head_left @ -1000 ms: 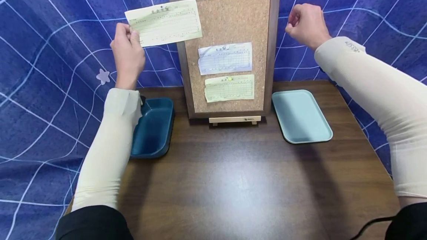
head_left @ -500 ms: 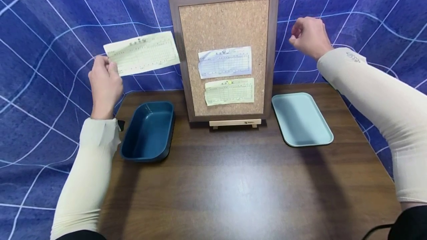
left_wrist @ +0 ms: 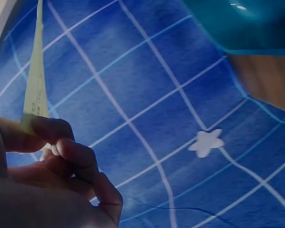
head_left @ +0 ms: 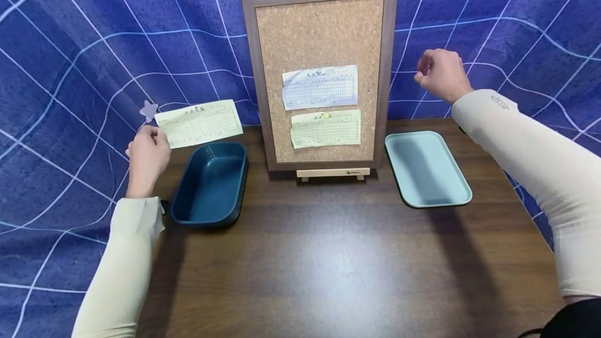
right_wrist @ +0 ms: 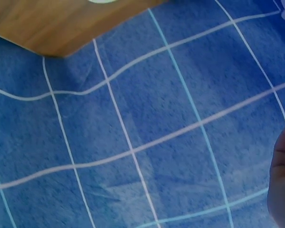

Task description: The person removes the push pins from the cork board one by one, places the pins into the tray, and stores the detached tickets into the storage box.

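Observation:
A pale yellow-green printed slip is pinched at its left end between the thumb and fingers of my left hand. It hangs in the air just above and behind the dark blue bin. Seen edge-on in the left wrist view, the slip stands up from the pinch. My right hand is raised above the light blue tray, fingers curled in; nothing shows in it, though its inner side is mostly hidden. Between the hands, a framed cork board bears a bluish slip and a greenish slip.
A small wooden stand supports the cork board at the back of the brown table. Behind hangs a blue curtain with white lines. A yellow pin sits at the top of the greenish slip on the board.
My left hand has moved left and down with the slip, away from the board's upper left to above the bin. My right hand has lowered a little, still curled.

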Available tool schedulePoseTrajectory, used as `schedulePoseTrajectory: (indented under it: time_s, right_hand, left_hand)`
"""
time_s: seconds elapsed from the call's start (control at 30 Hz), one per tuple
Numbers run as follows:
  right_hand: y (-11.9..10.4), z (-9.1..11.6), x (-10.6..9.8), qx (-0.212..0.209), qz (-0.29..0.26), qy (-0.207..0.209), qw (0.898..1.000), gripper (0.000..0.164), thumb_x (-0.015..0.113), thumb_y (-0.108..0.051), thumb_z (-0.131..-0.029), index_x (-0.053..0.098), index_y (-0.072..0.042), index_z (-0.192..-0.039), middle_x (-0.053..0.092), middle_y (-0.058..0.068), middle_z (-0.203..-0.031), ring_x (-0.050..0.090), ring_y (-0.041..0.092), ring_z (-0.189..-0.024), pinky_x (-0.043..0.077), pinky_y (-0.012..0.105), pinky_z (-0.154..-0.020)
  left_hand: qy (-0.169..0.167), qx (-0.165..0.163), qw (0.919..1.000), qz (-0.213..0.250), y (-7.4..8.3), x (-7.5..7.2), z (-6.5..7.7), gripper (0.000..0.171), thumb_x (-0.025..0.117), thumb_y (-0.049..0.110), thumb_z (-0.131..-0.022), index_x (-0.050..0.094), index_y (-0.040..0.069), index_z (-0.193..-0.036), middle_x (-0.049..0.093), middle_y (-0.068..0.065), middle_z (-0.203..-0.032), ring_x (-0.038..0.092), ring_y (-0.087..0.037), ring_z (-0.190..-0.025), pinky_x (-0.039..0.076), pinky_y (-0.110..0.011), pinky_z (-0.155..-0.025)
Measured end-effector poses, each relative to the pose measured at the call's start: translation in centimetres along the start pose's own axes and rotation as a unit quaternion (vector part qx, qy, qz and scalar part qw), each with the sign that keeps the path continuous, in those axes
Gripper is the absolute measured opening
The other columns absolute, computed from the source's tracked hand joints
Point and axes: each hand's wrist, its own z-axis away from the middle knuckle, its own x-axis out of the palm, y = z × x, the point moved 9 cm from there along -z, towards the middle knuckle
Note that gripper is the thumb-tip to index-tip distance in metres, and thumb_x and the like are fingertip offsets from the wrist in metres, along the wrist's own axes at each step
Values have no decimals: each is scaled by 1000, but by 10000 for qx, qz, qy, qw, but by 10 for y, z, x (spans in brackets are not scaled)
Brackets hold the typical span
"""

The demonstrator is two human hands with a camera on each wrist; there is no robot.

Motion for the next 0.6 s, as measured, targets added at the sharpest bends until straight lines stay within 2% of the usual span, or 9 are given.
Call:
schedulePoseTrajectory:
  time_s: [0.23,0.47,0.6]
  right_hand:
    - [13,12,20,-12,-85,-28,10000,13,64,-8,-81,62,3,-88,61,19,-82,55,31,-75,39,42,-69]
    - [25,26,40,16,-173,-74,9998,11,63,-7,-79,62,2,-85,61,18,-80,55,31,-74,40,44,-69]
    - [31,33,47,-46,-148,-25,9999,10,64,-6,-77,62,1,-83,59,16,-76,54,30,-71,39,43,-68]
  left_hand:
    - [-256,-84,9994,-218,-29,17,9,37,35,17,-96,56,-11,-109,57,-28,-97,48,-51,-100,19,-64,-93]
    - [-369,-127,9986,-348,-43,32,24,35,38,15,-95,59,-11,-107,60,-29,-99,50,-52,-98,24,-62,-86]
    - [-417,-175,9983,-361,-48,37,29,35,37,15,-95,59,-10,-105,60,-30,-99,49,-53,-99,23,-63,-87]
